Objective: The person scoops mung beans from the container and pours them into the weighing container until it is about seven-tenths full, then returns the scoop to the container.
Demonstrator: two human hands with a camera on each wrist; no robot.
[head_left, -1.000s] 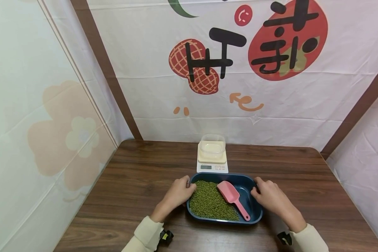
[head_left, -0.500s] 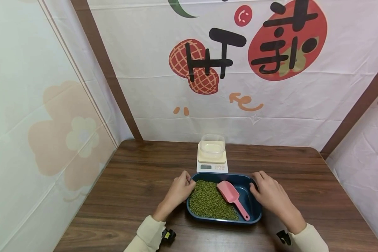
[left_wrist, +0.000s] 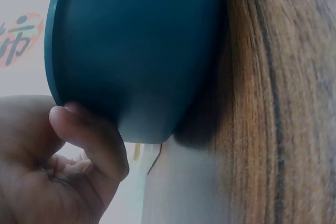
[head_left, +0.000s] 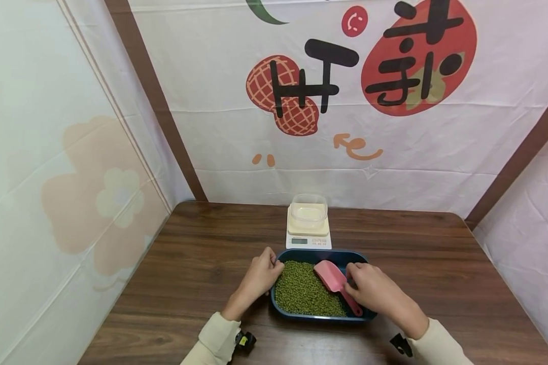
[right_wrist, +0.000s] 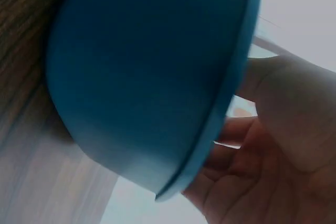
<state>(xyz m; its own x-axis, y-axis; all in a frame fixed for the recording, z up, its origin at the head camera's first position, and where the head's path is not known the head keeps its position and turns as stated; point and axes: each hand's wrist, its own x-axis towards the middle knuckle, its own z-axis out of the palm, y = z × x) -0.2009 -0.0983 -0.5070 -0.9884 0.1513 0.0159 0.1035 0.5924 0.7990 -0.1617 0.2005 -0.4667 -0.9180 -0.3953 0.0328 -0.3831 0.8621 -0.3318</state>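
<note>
The right hand [head_left: 375,290], at the right end of the tray [head_left: 319,318] in both earlier views, now reaches inward over it, thumb and forefinger beside the neck of the scoop [head_left: 330,276]; contact cannot be told. Shadow now darkens the scoop's handle [head_left: 354,307], formerly bright, and the hand hides much of the tray's right end. The left hand [head_left: 258,274] sits slightly farther from the person than one second earlier.
</note>
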